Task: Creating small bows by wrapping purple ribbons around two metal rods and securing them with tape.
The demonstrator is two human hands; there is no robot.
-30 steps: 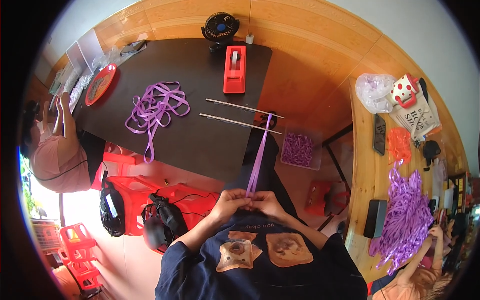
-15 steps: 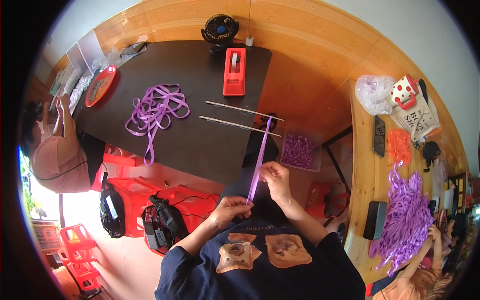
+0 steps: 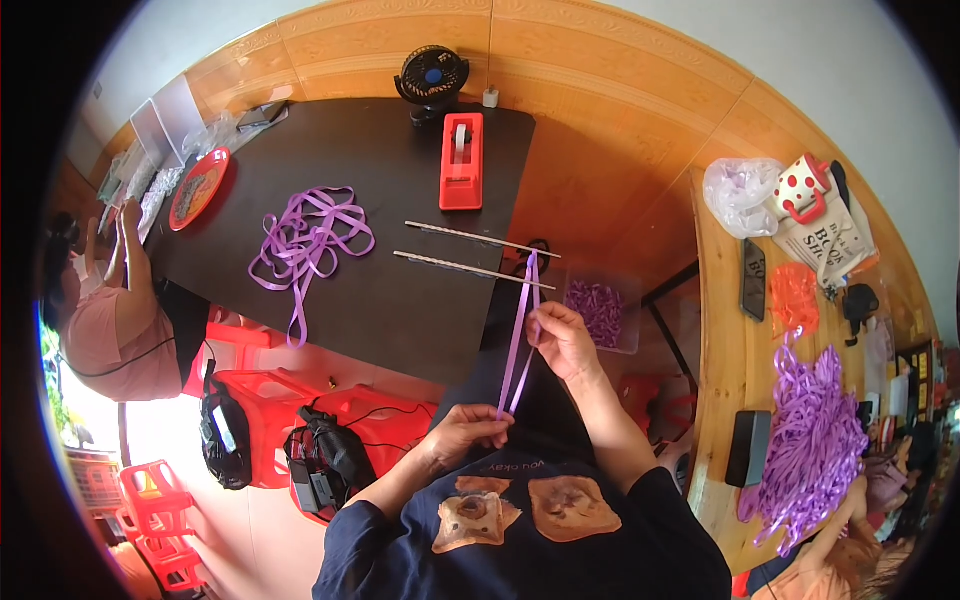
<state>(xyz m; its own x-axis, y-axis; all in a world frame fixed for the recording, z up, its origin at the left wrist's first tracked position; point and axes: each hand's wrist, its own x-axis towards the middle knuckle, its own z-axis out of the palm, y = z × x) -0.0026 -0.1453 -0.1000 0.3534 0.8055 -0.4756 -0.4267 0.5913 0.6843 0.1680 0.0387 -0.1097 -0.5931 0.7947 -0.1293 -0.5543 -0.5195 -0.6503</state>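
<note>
Two thin metal rods (image 3: 450, 263) lie side by side, jutting past the right edge of the dark table (image 3: 400, 310). A purple ribbon (image 3: 514, 345) runs from the rods' tips down toward me in two strands. My left hand (image 3: 468, 436) pinches its lower end, just above my lap. Farther up, my right hand (image 3: 563, 342) has thumb and fingers closed on the right strand, pulling it away from the left one. The ribbon's fastening at the rods is too small to make out. A loose tangle of purple ribbon (image 3: 310, 240) rests on the table to the left.
A red tape dispenser (image 3: 462, 165), black fan (image 3: 431, 80) and red plate (image 3: 200, 188) stand on the table. Below right is a clear bin (image 3: 628, 325) of purple pieces. The wooden table (image 3: 712, 400) bears a ribbon heap (image 3: 805, 440); people work at both sides.
The ribbon's two strands have spread apart into a narrow loop. My right hand has shifted slightly right and up against the rods, while my left stays at the lower end. The view tilted slightly.
</note>
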